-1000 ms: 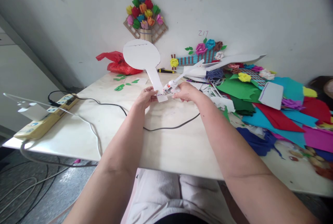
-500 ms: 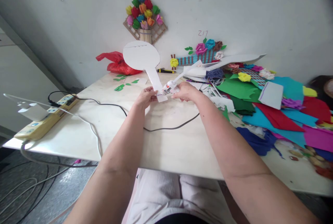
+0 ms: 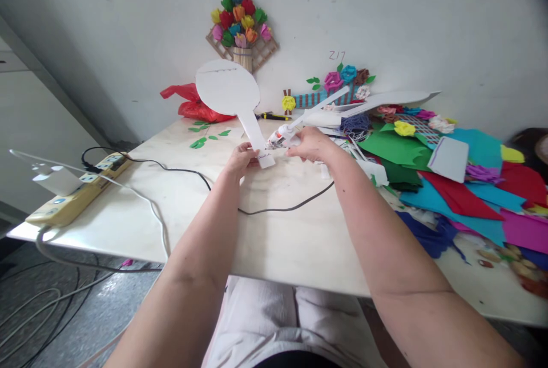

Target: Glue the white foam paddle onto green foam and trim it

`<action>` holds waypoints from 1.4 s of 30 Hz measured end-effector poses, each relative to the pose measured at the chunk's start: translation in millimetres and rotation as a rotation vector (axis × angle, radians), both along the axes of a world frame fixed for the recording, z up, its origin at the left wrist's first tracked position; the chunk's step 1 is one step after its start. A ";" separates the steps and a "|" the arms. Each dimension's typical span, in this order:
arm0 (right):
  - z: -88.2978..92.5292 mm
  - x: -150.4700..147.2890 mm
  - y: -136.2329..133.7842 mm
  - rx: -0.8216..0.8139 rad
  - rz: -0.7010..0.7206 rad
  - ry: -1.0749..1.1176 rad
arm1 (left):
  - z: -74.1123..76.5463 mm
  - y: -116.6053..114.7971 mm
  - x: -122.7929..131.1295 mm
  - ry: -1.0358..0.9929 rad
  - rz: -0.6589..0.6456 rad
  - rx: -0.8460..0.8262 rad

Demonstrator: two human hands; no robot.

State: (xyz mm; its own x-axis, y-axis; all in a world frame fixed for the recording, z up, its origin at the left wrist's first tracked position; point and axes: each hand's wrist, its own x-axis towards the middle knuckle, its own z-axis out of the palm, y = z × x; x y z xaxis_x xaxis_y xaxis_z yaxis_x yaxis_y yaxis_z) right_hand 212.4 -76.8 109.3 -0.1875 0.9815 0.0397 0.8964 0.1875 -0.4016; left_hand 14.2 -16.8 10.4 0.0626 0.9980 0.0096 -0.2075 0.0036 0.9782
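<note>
Two hands work at the far middle of the counter (image 3: 274,237). The left hand (image 3: 243,158) has its grip pinched on the bottom end of the white paddle cutout (image 3: 229,91), thumb on top. The cutout stands tilted, round head up and toward the wall, with the handle end touching or just above the counter; I cannot tell which. The right hand (image 3: 310,144) has its grip wrapped around the glue gun (image 3: 280,137). The nozzle points left and down, right at the handle's lower edge and just beside the left fingertips. A white glue stick juts out the back, up and to the right.

Judgement: gluing the handle end. To do it well, hold the paddle steady, run a thin bead along the edge and keep the pinching fingers clear of the hot tip.

The gun's black cord (image 3: 274,208) loops across the counter toward the power strip (image 3: 81,191) at the left edge. Green paper leaves (image 3: 205,137) and a red bag (image 3: 188,102) lie behind the cutout. A coloured paper pile (image 3: 449,185) sits to the right, and a paper flower bouquet (image 3: 240,20) hangs on the wall.
</note>
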 end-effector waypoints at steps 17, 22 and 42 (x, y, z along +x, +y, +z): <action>3.5 9.5 -1.3 0.023 -0.035 0.199 | -4.6 -3.4 -6.2 -0.144 -0.190 0.074; 4.5 9.5 -3.0 0.014 -0.032 0.214 | -4.2 -2.9 -6.6 -0.147 -0.190 0.073; 2.1 8.5 -3.2 -0.012 -0.004 0.156 | -5.6 -0.9 -7.4 -0.142 -0.184 0.059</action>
